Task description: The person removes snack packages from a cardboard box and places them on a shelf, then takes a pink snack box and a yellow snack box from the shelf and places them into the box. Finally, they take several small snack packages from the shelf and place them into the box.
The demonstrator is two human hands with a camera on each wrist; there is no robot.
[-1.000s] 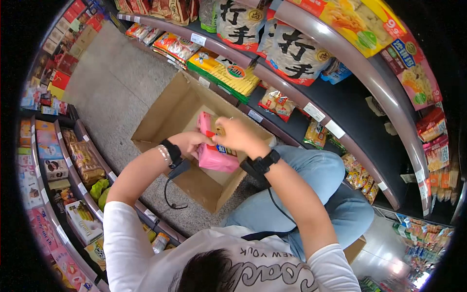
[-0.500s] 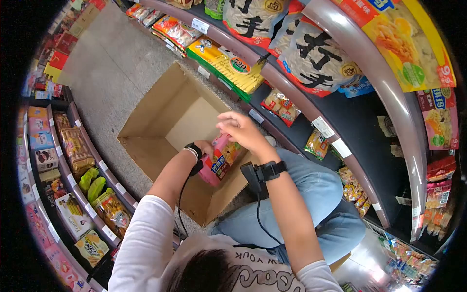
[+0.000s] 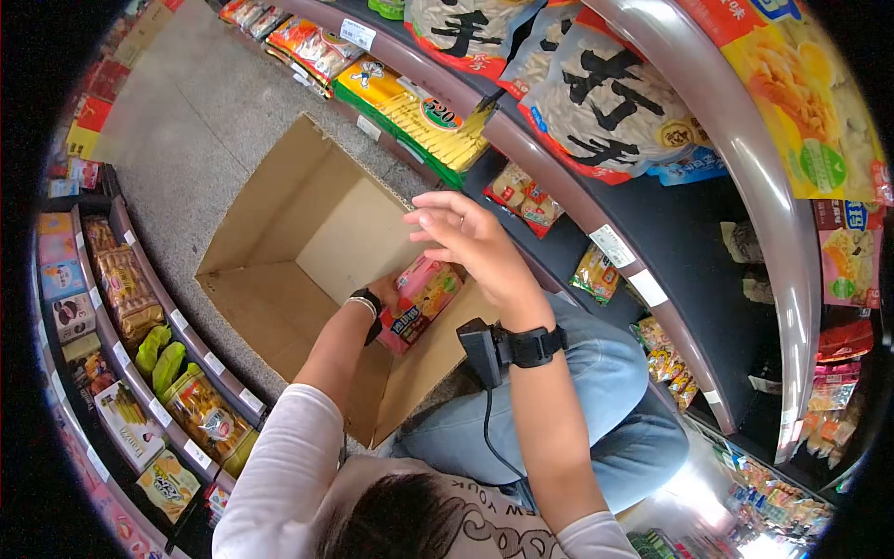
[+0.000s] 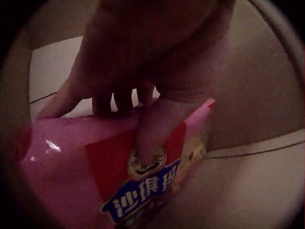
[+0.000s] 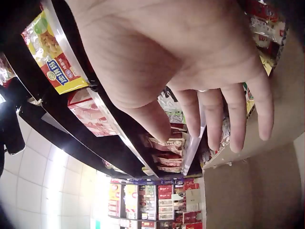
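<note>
A pink snack package (image 3: 421, 300) with a red and blue label lies tilted within the open cardboard box (image 3: 270, 210). The left hand (image 3: 380, 294) grips it along one edge; in the left wrist view the thumb of that hand (image 4: 157, 86) presses on the label of the package (image 4: 71, 162) and the other fingers go behind it. The right hand (image 3: 470, 244) is raised over the box's right edge, touching nothing. Seen from the right wrist, the fingers of the right hand (image 5: 186, 62) are spread and relaxed.
Shelves (image 3: 549, 177) with noodle packs (image 3: 410, 112) and large white bags (image 3: 605, 102) curve along the right. More snack shelves (image 3: 177, 312) stand at the left. The person's bent legs (image 3: 568, 391) are beside the box, on the floor (image 3: 205, 102).
The left hand has moved the package down into the box, label now turned upward. The right hand has let go of the package and risen away from it.
</note>
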